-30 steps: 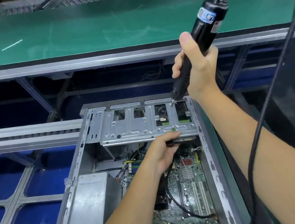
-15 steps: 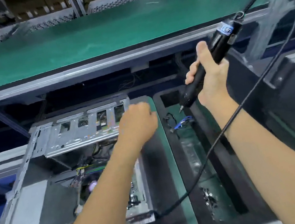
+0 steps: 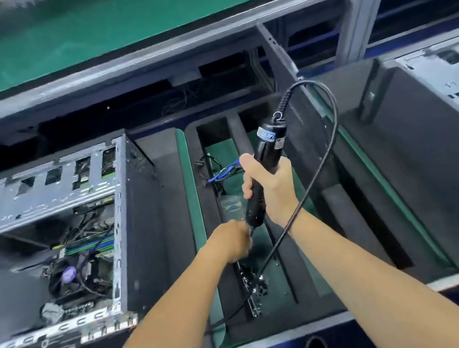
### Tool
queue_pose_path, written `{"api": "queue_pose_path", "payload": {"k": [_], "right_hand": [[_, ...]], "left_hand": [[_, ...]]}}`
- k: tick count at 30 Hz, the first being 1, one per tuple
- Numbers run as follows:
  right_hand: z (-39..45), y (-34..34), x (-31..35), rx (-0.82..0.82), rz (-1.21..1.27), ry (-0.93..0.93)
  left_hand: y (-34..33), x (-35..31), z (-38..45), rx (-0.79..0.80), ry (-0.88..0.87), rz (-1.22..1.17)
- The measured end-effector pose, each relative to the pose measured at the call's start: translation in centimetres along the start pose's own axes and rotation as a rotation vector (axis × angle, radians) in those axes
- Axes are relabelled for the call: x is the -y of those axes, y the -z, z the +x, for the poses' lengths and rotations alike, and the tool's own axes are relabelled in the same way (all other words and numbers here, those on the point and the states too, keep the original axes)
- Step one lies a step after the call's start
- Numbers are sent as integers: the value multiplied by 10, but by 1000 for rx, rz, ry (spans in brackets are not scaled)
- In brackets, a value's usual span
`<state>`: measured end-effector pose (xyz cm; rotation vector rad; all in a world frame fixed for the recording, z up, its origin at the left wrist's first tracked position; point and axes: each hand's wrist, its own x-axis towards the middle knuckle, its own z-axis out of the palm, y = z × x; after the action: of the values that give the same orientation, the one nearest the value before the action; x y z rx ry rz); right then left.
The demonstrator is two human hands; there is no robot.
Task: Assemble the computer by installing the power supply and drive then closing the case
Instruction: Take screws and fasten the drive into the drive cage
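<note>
Right hand (image 3: 273,187) around smooth black cylindrical screwdriver (image 3: 263,165)

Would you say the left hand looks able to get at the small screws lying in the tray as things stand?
Probably yes: the left hand is at the screwdriver tip just above the screws, with only the screwdriver's cable crossing nearby.

My screwdriver's cord (image 3: 310,190) loops across the tray (image 3: 302,307) beside my right wrist; the open case (image 3: 127,221) walls my left.

Right hand (image 3: 275,189) gripping electric screwdriver (image 3: 263,165), left hand (image 3: 233,243) at its tip, open computer case (image 3: 135,220) left
</note>
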<state>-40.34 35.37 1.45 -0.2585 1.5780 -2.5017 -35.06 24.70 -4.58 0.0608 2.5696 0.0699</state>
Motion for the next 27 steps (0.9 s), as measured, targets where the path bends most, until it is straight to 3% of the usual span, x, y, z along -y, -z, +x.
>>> {"api": "queue_pose_path", "payload": {"k": [3,6,16,21,27], "right_hand": [[2,7,-12,40,-50,-34],[6,15,-17,84,-79,-67],[15,17,-22,176,-89,-119],[17,18,-24,181,-110,-109],[14,25,-27,162,-122,-125]], "left_hand": [[-21,-9,0,-35,-173,366],[-31,-16,8,-126,-185,547],[-57,-31,17,67,-92,76],[-76,-35,33,-4,-124,92],[-76,-39,37,23,39,-164]]}}
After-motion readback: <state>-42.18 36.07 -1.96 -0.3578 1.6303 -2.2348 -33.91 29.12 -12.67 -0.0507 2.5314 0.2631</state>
